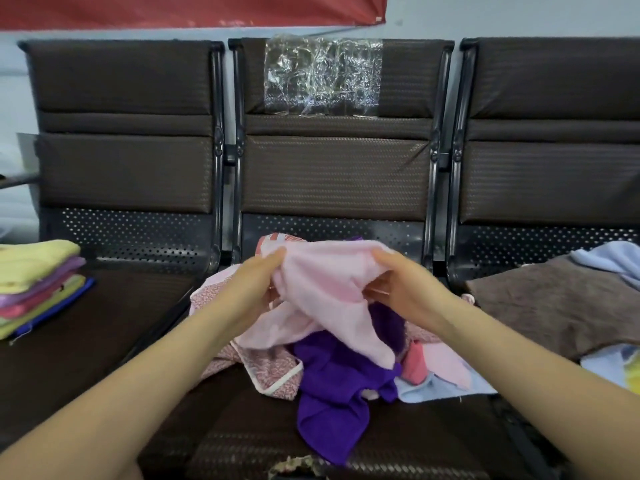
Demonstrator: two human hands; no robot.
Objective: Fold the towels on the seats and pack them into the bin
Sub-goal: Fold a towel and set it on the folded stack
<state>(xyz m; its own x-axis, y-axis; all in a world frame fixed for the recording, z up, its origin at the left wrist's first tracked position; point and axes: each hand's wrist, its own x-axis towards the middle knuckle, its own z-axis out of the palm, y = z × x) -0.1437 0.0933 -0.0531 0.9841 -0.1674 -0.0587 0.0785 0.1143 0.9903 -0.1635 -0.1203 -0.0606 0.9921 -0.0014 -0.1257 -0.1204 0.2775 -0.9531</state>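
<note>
Head view, both forearms outstretched, left hand [258, 282] and right hand [403, 289] gripping pink towel [325, 289]

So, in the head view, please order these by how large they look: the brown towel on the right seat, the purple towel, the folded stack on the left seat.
1. Brown towel, though partly cut off by the frame edge.
2. Purple towel, partly hidden under the pink towel the hands hold.
3. Folded stack, also cut off at the edge.
Brown and purple look close, so that order is unsure.
</note>
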